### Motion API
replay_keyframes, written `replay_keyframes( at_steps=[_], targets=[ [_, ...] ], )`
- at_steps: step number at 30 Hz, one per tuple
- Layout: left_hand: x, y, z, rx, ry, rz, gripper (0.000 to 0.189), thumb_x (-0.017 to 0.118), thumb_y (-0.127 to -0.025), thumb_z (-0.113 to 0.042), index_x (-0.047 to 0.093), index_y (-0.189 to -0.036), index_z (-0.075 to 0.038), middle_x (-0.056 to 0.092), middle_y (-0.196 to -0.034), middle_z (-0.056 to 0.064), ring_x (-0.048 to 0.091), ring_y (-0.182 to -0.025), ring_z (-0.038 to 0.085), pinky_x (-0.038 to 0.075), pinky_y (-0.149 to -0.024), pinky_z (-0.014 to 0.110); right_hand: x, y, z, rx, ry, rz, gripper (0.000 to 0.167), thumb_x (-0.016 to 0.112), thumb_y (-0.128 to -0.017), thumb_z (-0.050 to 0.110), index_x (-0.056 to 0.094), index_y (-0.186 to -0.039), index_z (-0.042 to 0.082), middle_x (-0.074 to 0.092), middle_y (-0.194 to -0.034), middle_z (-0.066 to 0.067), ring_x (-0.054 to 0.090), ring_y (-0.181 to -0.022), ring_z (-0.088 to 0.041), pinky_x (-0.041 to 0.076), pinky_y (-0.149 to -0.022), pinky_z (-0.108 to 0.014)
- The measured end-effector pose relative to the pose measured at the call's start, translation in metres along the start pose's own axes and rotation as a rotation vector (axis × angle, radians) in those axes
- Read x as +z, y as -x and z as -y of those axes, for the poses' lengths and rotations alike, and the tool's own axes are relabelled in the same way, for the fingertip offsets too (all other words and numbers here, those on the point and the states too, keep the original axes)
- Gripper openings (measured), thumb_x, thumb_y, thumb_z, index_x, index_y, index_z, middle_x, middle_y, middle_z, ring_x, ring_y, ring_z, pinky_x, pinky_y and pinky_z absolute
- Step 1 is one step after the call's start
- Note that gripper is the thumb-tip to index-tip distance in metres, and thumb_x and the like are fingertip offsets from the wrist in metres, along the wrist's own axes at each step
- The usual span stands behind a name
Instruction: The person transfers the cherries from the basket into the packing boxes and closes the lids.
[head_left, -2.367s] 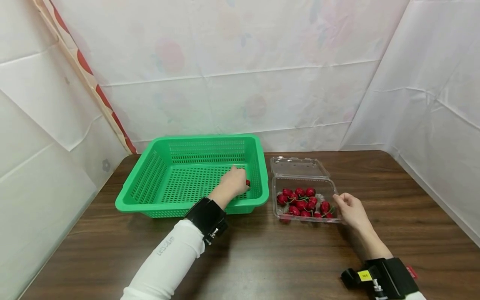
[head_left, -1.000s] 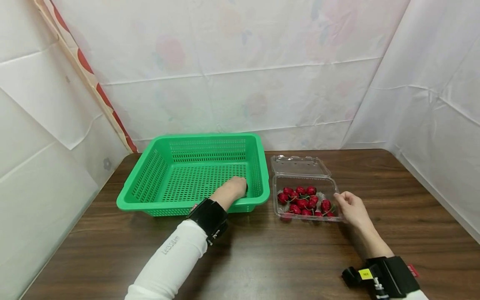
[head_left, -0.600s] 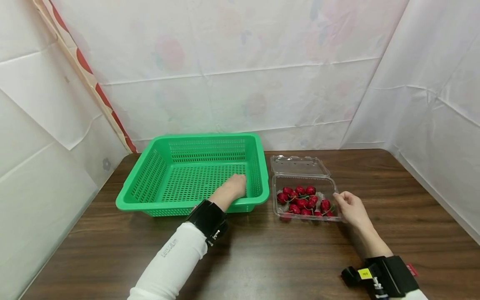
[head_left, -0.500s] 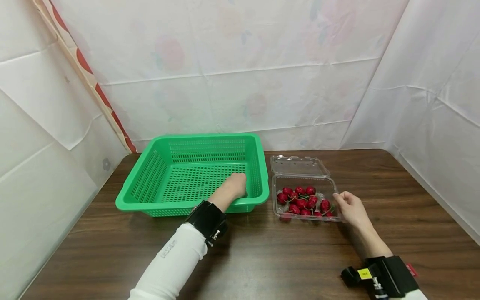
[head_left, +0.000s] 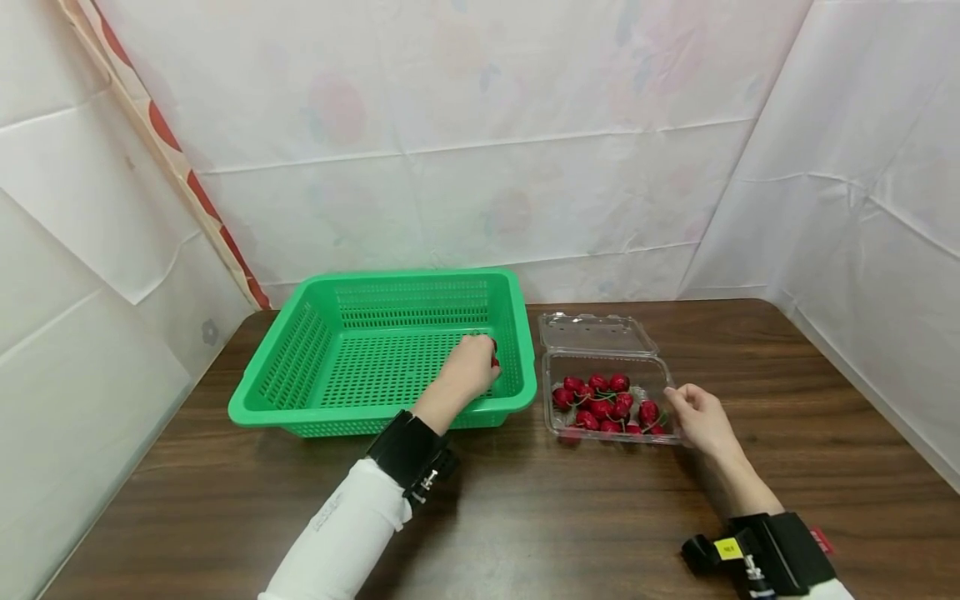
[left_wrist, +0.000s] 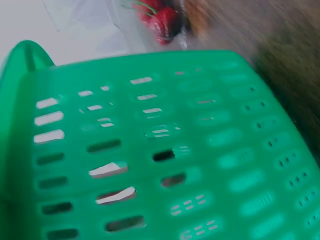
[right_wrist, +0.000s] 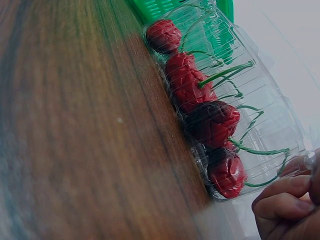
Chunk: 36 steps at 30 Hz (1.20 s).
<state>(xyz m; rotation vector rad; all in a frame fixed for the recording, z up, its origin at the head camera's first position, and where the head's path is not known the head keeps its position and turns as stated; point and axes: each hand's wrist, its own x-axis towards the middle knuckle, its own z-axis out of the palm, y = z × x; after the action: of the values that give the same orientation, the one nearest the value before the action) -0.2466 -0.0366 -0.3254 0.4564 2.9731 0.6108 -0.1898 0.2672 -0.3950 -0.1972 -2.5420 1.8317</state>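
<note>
My left hand (head_left: 467, 367) is inside the green basket (head_left: 258, 387), near its right side. Its fingers are curled, and red cherry (head_left: 495, 361) skin shows at the fingers' right edge; the grip itself is mostly hidden. The left wrist view shows only the slotted basket wall (left_wrist: 135, 165), not the hand. At the right, my right hand (head_left: 702, 419) pinches the right rim of an open clear plastic clamshell (head_left: 551, 367). Several red cherries (head_left: 600, 408) with green stems lie in it. In the right wrist view, curled fingers (right_wrist: 287, 197) and thumb hold the clamshell's edge.
The clamshell's lid (head_left: 596, 333) lies folded back toward the rear. Basket and clamshell stand side by side on a brown wooden table (head_left: 525, 525), a narrow gap between them. White sheets (head_left: 450, 167) hang behind and at both sides.
My left hand has risen slightly from lower in the basket, and red now shows beside its fingers. My right hand and the clamshell have stayed put.
</note>
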Motion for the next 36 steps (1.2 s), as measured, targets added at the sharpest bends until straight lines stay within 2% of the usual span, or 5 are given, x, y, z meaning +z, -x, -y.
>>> replay_keyframes(
  at_steps=[9, 14, 19, 26, 36],
  targets=[
    [-0.005, 0.015, -0.016, 0.059, 0.038, -0.2, 0.011, 0.061, -0.084, -0.01, 0.058, -0.077, -0.001, 0.051, -0.067, 0.007, 0.048, -0.06, 0.016, 0.037, -0.049, 0.023, 0.0, 0.001, 0.002, -0.005, 0.017, -0.005, 0.029, 0.04, -0.095, 0.022, 0.037, -0.072, 0.005, 0.04, -0.049, 0.001, 0.032, -0.038, -0.005, 0.028, -0.036, -0.02],
    [-0.008, 0.026, -0.025, 0.101, 0.064, -0.314, 0.02, 0.062, -0.083, -0.013, 0.062, -0.097, 0.001, 0.059, -0.091, 0.013, 0.054, -0.083, 0.023, 0.046, -0.062, 0.027, 0.0, 0.001, 0.001, -0.009, 0.019, -0.005, 0.029, 0.04, -0.095, 0.022, 0.037, -0.071, 0.005, 0.039, -0.048, 0.002, 0.032, -0.038, -0.005, 0.028, -0.036, -0.02],
    [-0.01, 0.036, -0.035, 0.173, 0.124, -0.404, 0.022, 0.063, -0.082, -0.012, 0.061, -0.1, 0.002, 0.058, -0.094, 0.013, 0.055, -0.085, 0.023, 0.047, -0.065, 0.028, 0.0, 0.001, 0.001, -0.014, 0.018, -0.006, 0.029, 0.041, -0.095, 0.022, 0.037, -0.071, 0.005, 0.04, -0.048, 0.002, 0.031, -0.037, -0.005, 0.027, -0.036, -0.02],
    [-0.006, 0.048, -0.054, 0.278, 0.175, -0.426, 0.024, 0.063, -0.083, -0.013, 0.061, -0.104, 0.0, 0.057, -0.097, 0.011, 0.056, -0.085, 0.02, 0.047, -0.069, 0.026, 0.0, 0.001, 0.001, -0.016, 0.013, -0.006, 0.029, 0.041, -0.095, 0.021, 0.037, -0.071, 0.005, 0.039, -0.049, 0.001, 0.031, -0.037, -0.005, 0.027, -0.035, -0.02],
    [0.014, 0.055, -0.078, 0.351, 0.136, -0.357, 0.028, 0.061, -0.085, -0.017, 0.059, -0.108, -0.003, 0.056, -0.1, 0.008, 0.055, -0.08, 0.014, 0.045, -0.066, 0.019, 0.001, 0.001, 0.001, -0.017, 0.012, -0.01, 0.028, 0.041, -0.094, 0.019, 0.037, -0.071, 0.005, 0.038, -0.048, 0.002, 0.031, -0.037, -0.005, 0.027, -0.035, -0.019]
  ],
)
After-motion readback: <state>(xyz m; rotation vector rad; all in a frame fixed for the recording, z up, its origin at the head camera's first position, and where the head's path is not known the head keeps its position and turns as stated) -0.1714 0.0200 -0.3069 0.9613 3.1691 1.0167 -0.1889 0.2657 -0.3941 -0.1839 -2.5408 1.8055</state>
